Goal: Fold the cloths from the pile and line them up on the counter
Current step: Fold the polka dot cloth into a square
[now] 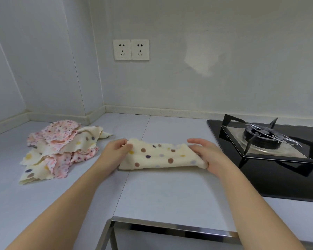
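A cream cloth with coloured dots (pixel 159 156) lies folded into a long strip on the pale counter (pixel 161 195). My left hand (pixel 114 148) pinches its left end, fingers curled over the far corner. At the strip's right end my right hand (pixel 206 152) grips the cloth, with the thumb on top and the fingers under it. To the left sits the pile of cloths (pixel 58 148), a loose heap of pink flowered and cream dotted pieces.
A black gas hob (pixel 271 170) with a burner and pan support (pixel 260 139) takes up the counter's right side, close to my right hand. Two wall sockets (pixel 131 49) sit on the back wall. A metal edge (pixel 170 226) runs along the counter's front.
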Demonstrator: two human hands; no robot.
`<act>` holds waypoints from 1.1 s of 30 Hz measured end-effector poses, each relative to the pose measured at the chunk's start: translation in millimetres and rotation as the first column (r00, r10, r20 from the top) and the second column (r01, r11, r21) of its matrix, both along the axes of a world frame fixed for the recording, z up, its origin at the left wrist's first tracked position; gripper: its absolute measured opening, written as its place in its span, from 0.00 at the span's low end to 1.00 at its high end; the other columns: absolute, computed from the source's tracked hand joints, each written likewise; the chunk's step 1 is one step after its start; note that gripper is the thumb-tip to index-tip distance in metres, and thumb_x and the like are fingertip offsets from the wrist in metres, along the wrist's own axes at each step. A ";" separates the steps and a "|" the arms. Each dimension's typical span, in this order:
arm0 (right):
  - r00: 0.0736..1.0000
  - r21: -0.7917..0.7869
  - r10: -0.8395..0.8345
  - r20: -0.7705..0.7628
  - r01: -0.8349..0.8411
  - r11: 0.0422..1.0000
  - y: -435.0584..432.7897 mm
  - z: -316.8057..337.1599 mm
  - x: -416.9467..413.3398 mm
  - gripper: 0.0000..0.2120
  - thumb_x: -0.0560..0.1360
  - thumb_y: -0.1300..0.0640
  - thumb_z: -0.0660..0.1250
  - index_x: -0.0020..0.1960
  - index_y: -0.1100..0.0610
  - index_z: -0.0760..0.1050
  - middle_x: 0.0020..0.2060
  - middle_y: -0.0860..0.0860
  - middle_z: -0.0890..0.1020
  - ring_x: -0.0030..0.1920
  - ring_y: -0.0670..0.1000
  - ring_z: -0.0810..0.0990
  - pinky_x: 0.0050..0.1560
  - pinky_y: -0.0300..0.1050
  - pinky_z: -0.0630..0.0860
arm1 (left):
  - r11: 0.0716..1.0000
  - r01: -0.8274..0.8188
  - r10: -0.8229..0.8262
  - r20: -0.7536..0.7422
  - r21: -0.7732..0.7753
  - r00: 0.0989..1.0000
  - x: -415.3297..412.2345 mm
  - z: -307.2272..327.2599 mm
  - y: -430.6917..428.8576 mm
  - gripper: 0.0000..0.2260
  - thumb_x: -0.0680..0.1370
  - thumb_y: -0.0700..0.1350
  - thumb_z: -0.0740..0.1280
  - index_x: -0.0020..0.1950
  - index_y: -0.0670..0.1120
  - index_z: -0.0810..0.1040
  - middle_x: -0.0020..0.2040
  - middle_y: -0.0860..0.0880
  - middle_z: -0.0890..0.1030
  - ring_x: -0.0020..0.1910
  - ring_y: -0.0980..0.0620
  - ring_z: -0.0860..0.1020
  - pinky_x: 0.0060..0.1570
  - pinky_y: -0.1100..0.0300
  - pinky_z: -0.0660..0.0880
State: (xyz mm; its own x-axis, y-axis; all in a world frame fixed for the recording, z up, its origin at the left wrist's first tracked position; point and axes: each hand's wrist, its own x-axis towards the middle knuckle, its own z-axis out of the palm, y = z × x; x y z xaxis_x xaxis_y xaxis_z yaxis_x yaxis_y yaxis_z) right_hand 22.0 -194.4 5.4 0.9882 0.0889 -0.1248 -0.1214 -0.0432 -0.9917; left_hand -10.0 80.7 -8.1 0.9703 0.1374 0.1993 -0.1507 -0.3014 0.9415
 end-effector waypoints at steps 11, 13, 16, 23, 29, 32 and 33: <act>0.903 -0.300 -0.113 0.414 0.252 0.920 4.9 -6.7 6.6 0.14 0.78 0.64 0.58 0.58 0.50 0.74 0.44 0.46 0.85 0.38 0.44 0.77 0.32 0.27 0.70 | 0.931 -0.155 0.172 -0.022 0.332 0.985 5.0 2.1 -7.5 0.11 0.80 0.44 0.58 0.38 0.47 0.69 0.34 0.51 0.72 0.33 0.52 0.68 0.33 0.59 0.64; 0.879 -0.318 -0.129 0.460 0.299 0.900 5.5 -11.9 13.2 0.16 0.78 0.65 0.57 0.61 0.52 0.74 0.45 0.47 0.84 0.37 0.43 0.77 0.32 0.26 0.70 | 0.879 -0.208 0.246 -0.036 0.429 0.969 9.8 -0.2 -12.9 0.10 0.81 0.47 0.55 0.41 0.48 0.69 0.37 0.50 0.73 0.35 0.53 0.70 0.32 0.59 0.64; 0.868 -0.417 -0.098 0.487 0.330 0.847 7.2 -18.1 25.9 0.18 0.79 0.65 0.55 0.66 0.54 0.72 0.48 0.50 0.84 0.33 0.41 0.76 0.34 0.26 0.70 | 0.809 -0.225 0.311 -0.072 0.543 0.948 18.4 -2.4 -16.9 0.10 0.82 0.47 0.53 0.49 0.45 0.71 0.38 0.49 0.73 0.35 0.52 0.70 0.31 0.58 0.63; 0.861 -0.566 0.049 0.506 0.289 0.772 18.2 -31.9 42.6 0.20 0.81 0.63 0.54 0.69 0.49 0.70 0.53 0.49 0.83 0.40 0.44 0.75 0.45 0.33 0.67 | 0.738 -0.258 0.345 -0.021 0.624 0.938 32.3 -7.1 -19.4 0.07 0.82 0.42 0.53 0.51 0.41 0.67 0.41 0.44 0.74 0.40 0.44 0.72 0.38 0.56 0.65; 0.860 -0.616 0.006 0.509 0.360 0.700 19.0 -38.8 50.9 0.23 0.80 0.64 0.55 0.72 0.49 0.67 0.54 0.53 0.82 0.50 0.55 0.80 0.54 0.46 0.75 | 0.599 -0.325 0.410 0.068 0.732 0.909 33.5 -10.6 -20.0 0.05 0.82 0.40 0.51 0.52 0.41 0.64 0.32 0.48 0.69 0.35 0.45 0.70 0.31 0.55 0.62; 0.843 -0.642 0.026 0.538 0.389 0.660 20.4 -39.1 50.7 0.22 0.81 0.61 0.56 0.73 0.48 0.65 0.50 0.55 0.83 0.46 0.59 0.79 0.52 0.52 0.76 | 0.523 -0.351 0.436 0.110 0.777 0.893 30.3 -12.7 -16.6 0.08 0.82 0.40 0.52 0.57 0.40 0.67 0.31 0.48 0.68 0.32 0.46 0.69 0.28 0.56 0.59; 0.846 -0.663 0.036 0.532 0.390 0.639 20.6 -38.5 50.5 0.22 0.81 0.60 0.56 0.73 0.48 0.64 0.50 0.56 0.82 0.47 0.59 0.79 0.51 0.53 0.76 | 0.496 -0.349 0.438 0.117 0.795 0.891 29.6 -12.5 -16.4 0.08 0.82 0.40 0.53 0.58 0.40 0.67 0.31 0.48 0.67 0.30 0.48 0.67 0.27 0.57 0.58</act>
State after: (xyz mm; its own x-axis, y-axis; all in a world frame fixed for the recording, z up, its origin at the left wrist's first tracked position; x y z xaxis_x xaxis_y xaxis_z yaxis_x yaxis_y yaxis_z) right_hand 72.4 -173.8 -33.1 0.9159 -0.0035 0.4015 0.2415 -0.7941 -0.5577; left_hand 19.6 64.3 -20.6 0.8747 0.3436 0.3418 0.2437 -0.9214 0.3027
